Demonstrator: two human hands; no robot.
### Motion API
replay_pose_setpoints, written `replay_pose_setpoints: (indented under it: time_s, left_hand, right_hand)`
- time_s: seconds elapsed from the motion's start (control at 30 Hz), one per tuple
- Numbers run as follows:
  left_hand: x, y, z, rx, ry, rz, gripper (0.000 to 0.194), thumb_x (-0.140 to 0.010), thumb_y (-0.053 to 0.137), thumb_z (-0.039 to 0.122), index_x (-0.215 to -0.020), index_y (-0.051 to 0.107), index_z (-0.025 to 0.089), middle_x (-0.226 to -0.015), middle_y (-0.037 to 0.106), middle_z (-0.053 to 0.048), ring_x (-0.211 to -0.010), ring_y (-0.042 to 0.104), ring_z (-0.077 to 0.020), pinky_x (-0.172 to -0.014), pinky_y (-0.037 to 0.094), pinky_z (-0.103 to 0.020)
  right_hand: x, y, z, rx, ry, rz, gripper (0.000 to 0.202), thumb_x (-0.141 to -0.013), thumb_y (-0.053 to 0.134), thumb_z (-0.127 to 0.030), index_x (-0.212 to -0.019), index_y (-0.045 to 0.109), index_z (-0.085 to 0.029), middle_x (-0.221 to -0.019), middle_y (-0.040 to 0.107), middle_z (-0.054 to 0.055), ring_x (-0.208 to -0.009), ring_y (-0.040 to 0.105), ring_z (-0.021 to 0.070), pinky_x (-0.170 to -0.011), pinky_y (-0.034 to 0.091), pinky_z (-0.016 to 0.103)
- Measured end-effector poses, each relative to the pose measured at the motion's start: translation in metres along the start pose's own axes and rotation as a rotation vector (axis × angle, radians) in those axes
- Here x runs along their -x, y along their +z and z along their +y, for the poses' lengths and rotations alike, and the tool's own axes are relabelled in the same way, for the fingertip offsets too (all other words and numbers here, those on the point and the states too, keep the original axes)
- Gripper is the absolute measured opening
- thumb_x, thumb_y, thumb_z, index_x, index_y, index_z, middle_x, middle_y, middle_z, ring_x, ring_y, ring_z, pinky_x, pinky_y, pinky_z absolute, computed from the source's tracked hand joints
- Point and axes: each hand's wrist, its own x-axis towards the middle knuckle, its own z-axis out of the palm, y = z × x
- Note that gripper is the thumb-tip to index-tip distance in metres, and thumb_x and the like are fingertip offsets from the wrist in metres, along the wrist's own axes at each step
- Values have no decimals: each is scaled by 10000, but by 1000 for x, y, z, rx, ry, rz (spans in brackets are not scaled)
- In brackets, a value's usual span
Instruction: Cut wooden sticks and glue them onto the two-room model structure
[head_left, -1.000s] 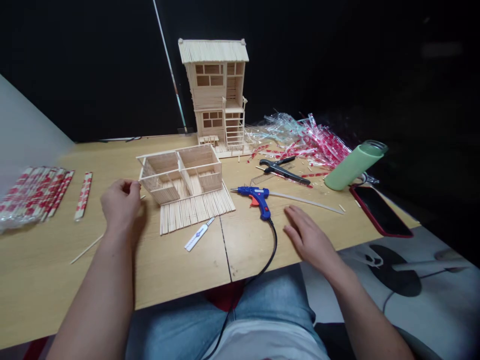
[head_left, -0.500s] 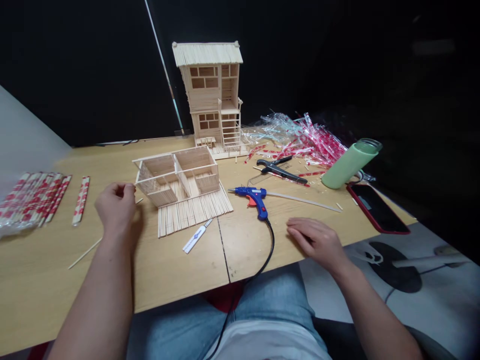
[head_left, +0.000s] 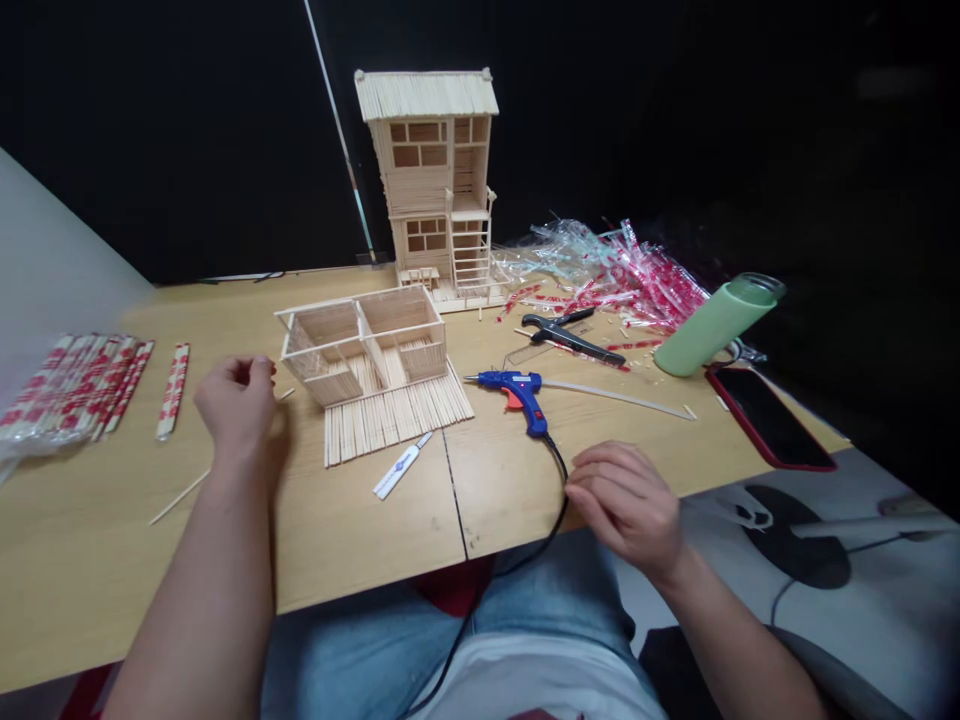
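My left hand, its fingers curled closed, is left of a roofless stick-built room model. A thin wooden stick runs behind my left wrist, its other end showing past the hand; whether the fingers grip anything is hidden. My right hand hovers at the table's front edge with loosely bent fingers apart, holding nothing visible. Its fingertips are close to the black cord of a blue glue gun, which lies with a glue stick in its back. A white-handled craft knife lies before the model.
A two-storey stick house stands at the back. Paper-wrapped chopsticks lie at left. Black cutters, torn wrappers, a tilted-looking green bottle and a phone occupy the right. A seam crosses the table.
My right hand has lifted slightly and shifted left toward the glue gun's cord. The whole view has shifted a little; my left hand keeps its place beside the model.
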Motion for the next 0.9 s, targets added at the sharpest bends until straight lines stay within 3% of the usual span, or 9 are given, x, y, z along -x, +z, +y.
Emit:
replay_pose_setpoints:
  time_s: [0.13, 0.23, 0.3, 0.37, 0.47, 0.53, 0.73, 0.83, 0.9]
  left_hand:
    - [3, -3, 8, 98, 18, 77, 173, -829, 552, 309, -810, 658, 174, -727, 630, -11, -659, 610, -154, -664, 477, -297]
    - [5, -5, 12, 123, -9, 92, 153, -809, 554, 283, -778, 652, 170, -695, 621, -9, -630, 603, -151, -638, 467, -291]
    - [6, -5, 13, 126, -17, 89, 154, -805, 551, 282, -766, 648, 169, -681, 614, -7, -622, 598, -151, -637, 466, -295]
    - [6, -6, 14, 123, -13, 89, 155, -807, 550, 289, -760, 641, 174, -684, 614, -6, -625, 597, -154, -647, 474, -306]
    - [6, -6, 14, 133, -3, 78, 154, -826, 541, 299, -783, 633, 183, -728, 632, -13, -658, 610, -164, -663, 492, -318]
    - [7, -7, 15, 135, -8, 67, 157, -835, 535, 304, -800, 628, 182, -749, 639, -17, -682, 620, -169, -673, 501, -319]
    - [8, -8, 17, 81, -21, 70, 195, -831, 517, 333, -749, 612, 184, -703, 628, -24, -677, 619, -178, -694, 494, -315]
    - [9, -9, 15, 55, -10, 67, 248, -845, 490, 375, -707, 593, 196, -690, 628, -30, -684, 619, -193, -679, 481, -313]
    - [10, -10, 14, 31, 4, 34, 278, -857, 466, 393, -706, 594, 197, -694, 633, -33, -693, 616, -195, -676, 468, -304]
  right_hand:
    - [4, 3, 5, -31, 14, -124, 202, -883, 657, -170, -1072, 724, -185, -1070, 757, 91, -1092, 646, 288, -946, 479, 482]
    - [4, 15, -2, -179, 104, -119, 146, -903, 649, -217, -990, 764, -244, -979, 781, 41, -1045, 677, 276, -991, 454, 494]
    - [-2, 18, -10, -479, 336, 56, 247, -982, 532, -280, -953, 776, -268, -948, 784, 34, -1008, 698, 246, -978, 482, 463]
    - [-15, 17, -18, -910, 632, 206, 451, -1047, 341, -423, -1048, 766, -274, -1083, 770, 55, -1094, 686, 237, -981, 508, 442]
    - [-39, 13, -23, -1454, 910, 146, 665, -1023, 174, -591, -1178, 719, -244, -1299, 682, 82, -1252, 605, 240, -1070, 470, 440]
    - [-52, 12, -23, -1582, 965, 54, 683, -1009, 172, -616, -1205, 694, -221, -1369, 630, 95, -1308, 555, 236, -1132, 409, 436]
    - [-64, 20, -24, -1388, 880, -47, 692, -993, 127, -642, -1270, 612, -232, -1430, 575, 119, -1332, 530, 250, -1106, 438, 469]
    - [-67, 27, -19, -1205, 758, -126, 487, -1005, 331, -562, -1169, 650, -232, -1261, 691, 121, -1190, 642, 257, -1014, 509, 450]
    - [-71, 35, -11, -935, 659, -269, 328, -975, 497, -469, -1087, 677, -217, -1095, 743, 106, -1036, 700, 245, -922, 543, 408]
